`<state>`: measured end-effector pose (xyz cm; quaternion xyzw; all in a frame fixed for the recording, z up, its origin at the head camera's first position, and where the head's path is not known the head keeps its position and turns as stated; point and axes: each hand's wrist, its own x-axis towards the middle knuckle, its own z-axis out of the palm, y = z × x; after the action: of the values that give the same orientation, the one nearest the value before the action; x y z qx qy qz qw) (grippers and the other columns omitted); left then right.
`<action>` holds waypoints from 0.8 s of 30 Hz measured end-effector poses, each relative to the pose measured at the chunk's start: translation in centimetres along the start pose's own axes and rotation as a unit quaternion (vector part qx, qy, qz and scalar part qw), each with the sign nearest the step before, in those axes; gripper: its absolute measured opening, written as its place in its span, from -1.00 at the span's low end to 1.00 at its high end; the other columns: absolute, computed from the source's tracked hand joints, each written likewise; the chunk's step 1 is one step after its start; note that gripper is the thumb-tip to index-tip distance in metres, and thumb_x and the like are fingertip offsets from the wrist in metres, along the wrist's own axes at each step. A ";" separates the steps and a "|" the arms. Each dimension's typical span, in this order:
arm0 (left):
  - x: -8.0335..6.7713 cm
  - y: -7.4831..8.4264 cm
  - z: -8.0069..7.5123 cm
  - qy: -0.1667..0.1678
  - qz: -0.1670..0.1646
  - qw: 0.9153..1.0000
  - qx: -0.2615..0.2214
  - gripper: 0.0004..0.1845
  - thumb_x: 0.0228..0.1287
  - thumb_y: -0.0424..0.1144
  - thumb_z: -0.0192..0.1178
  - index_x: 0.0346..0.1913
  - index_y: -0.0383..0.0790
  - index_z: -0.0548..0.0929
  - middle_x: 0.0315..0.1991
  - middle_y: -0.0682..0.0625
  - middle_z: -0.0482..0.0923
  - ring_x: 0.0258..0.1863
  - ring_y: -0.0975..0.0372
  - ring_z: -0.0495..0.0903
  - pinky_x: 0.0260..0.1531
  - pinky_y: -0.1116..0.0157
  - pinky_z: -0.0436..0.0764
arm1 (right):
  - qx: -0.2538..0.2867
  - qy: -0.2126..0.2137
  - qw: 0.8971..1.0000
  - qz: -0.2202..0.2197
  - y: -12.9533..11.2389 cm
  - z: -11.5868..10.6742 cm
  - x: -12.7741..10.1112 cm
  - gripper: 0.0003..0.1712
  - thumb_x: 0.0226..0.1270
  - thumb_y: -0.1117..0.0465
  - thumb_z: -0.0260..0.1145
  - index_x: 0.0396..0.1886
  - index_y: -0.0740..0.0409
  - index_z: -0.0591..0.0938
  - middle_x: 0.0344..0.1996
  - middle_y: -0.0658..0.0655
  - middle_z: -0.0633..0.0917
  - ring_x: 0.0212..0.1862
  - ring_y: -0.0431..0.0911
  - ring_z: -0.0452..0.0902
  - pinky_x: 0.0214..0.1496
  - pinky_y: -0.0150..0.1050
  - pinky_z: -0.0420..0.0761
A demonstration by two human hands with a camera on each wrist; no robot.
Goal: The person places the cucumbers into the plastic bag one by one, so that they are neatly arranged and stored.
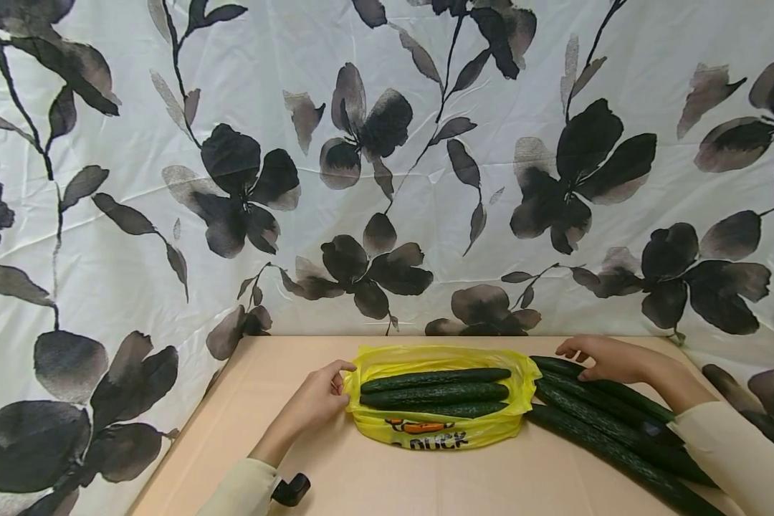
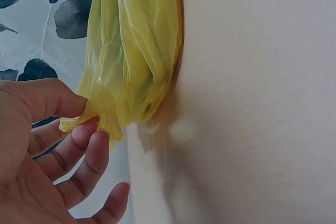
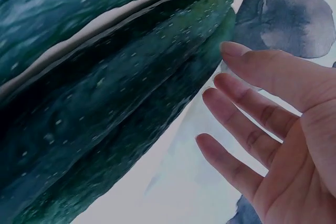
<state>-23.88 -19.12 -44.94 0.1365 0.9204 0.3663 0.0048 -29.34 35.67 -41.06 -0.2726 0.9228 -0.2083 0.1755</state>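
Note:
A yellow plastic bag (image 1: 451,433) lies on the table with its mouth spread, and several dark green cucumbers (image 1: 435,395) rest side by side inside it. My left hand (image 1: 316,401) pinches the bag's left end between thumb and fingers; the left wrist view shows the gathered yellow plastic (image 2: 139,61) at the fingertips. To the bag's right, several loose cucumbers (image 1: 613,423) lie slanting across the table. Over their far ends hovers my right hand (image 1: 613,360), its fingers loosely spread and nothing held. In the right wrist view the fingers are beside the cucumbers (image 3: 121,93).
The light tan table (image 1: 387,487) ends at the back against a white cloth (image 1: 451,215) printed with dark flowers. A black band or strap (image 1: 291,490) shows at the left sleeve. The right forearm passes over part of the loose cucumbers.

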 end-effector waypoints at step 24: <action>-0.2 -0.2 0.1 0.008 0.010 1.000 0.006 -0.45 0.02 -0.53 0.29 0.18 -0.27 0.59 -0.44 0.02 0.46 -0.46 0.25 0.42 -0.43 0.35 0.41 | 0.031 -0.013 0.999 0.042 2.3 0.5 -1.4 -0.38 0.14 0.50 0.40 0.25 0.40 0.49 0.12 0.38 0.59 0.11 0.32 0.56 0.08 0.23 0.59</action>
<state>-23.75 -19.23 -45.20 0.1430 0.9212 0.3616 -0.0071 -29.02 38.14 -42.27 -0.2305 0.9243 -0.2256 0.2041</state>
